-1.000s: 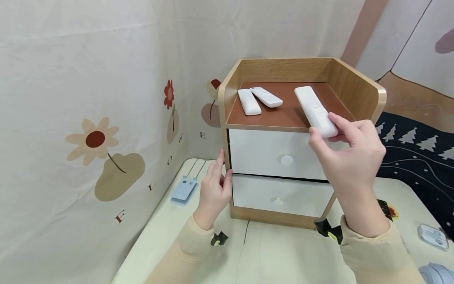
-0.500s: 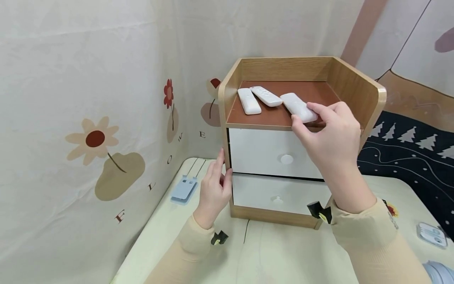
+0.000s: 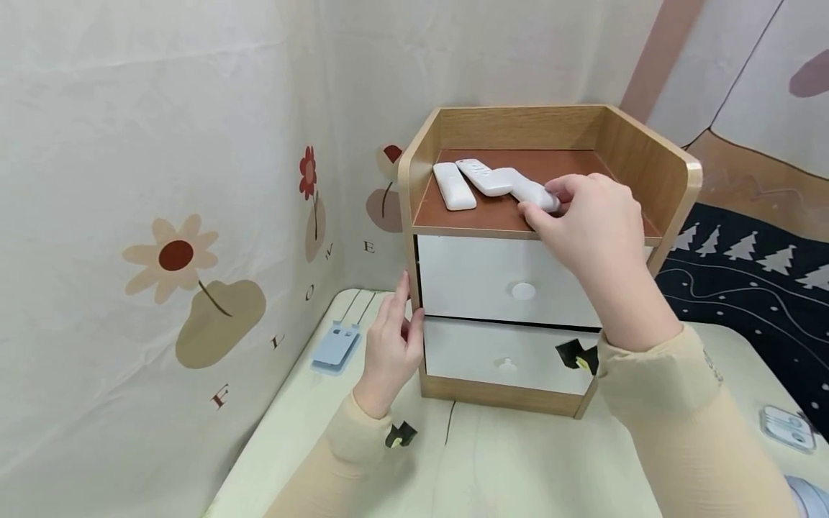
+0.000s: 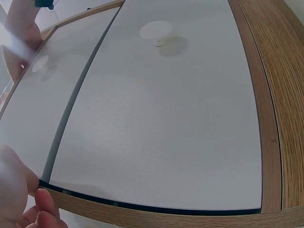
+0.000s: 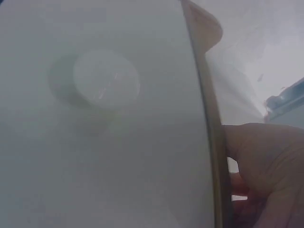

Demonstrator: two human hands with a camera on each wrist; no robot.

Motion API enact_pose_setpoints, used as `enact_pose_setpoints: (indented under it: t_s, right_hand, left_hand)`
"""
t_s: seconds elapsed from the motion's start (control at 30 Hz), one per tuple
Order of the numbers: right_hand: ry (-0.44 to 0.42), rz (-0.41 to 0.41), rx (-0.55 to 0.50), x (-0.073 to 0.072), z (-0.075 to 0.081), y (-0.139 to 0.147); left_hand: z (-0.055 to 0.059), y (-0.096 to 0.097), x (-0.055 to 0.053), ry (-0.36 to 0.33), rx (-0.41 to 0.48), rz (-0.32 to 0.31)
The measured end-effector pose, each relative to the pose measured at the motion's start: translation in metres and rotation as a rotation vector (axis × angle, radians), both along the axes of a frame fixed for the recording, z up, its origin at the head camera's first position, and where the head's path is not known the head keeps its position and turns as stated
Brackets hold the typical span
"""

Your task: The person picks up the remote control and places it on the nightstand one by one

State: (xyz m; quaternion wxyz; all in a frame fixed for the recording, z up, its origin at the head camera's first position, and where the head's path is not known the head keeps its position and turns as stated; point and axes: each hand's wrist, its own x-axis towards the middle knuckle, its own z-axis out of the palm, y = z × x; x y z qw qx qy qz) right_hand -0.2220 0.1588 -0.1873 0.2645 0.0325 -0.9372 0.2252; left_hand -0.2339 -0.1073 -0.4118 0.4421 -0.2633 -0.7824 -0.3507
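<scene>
Head view: right of the frame's middle, the right hand [image 3: 592,223] pinches a white remote [image 3: 529,190] between thumb and fingers, over the brown shelf [image 3: 447,221] on top of a wooden cabinet [image 3: 654,155]. The remote's far end overlaps the near end of a second remote [image 3: 481,175]; I can't tell whether they touch. A third remote [image 3: 454,186] lies just left of that pair. Lower, near mid-frame, the left hand [image 3: 391,345] rests on the cabinet's left side with its fingers straight and the thumb at the front edge. Under the shelf sit an upper drawer [image 3: 466,273] and a lower drawer [image 3: 466,352], both white. At the left of the frame, a big flower [image 3: 175,255] is printed on the pale curtain [image 3: 78,144]. Earphones [image 3: 788,428] lie at lower right. From the right wrist the view is hazy, and the fingertips are hidden behind the cabinet's edge.
</scene>
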Motion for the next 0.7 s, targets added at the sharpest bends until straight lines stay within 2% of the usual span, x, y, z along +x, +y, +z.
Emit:
enact_pose_setpoints:
  t_s: [0.2, 0.37, 0.5, 0.7]
  right_hand:
    - [-0.144, 0.013, 0.033, -0.022, 0.013, 0.006]
    - [-0.226, 0.061, 0.007, -0.036, 0.022, 0.012]
    - [-0.246, 0.076, -0.011, -0.039, 0.021, 0.015]
    - [-0.202, 0.065, -0.014, -0.038, 0.018, 0.016]
  left_hand:
    - [-0.004, -0.001, 0.0, 0.016, -0.001, -0.001]
    - [-0.004, -0.001, -0.002, 0.027, 0.0, 0.008]
    - [-0.003, -0.001, -0.002, 0.032, -0.002, 0.008]
    - [-0.001, -0.001, -0.003, 0.023, -0.001, -0.004]
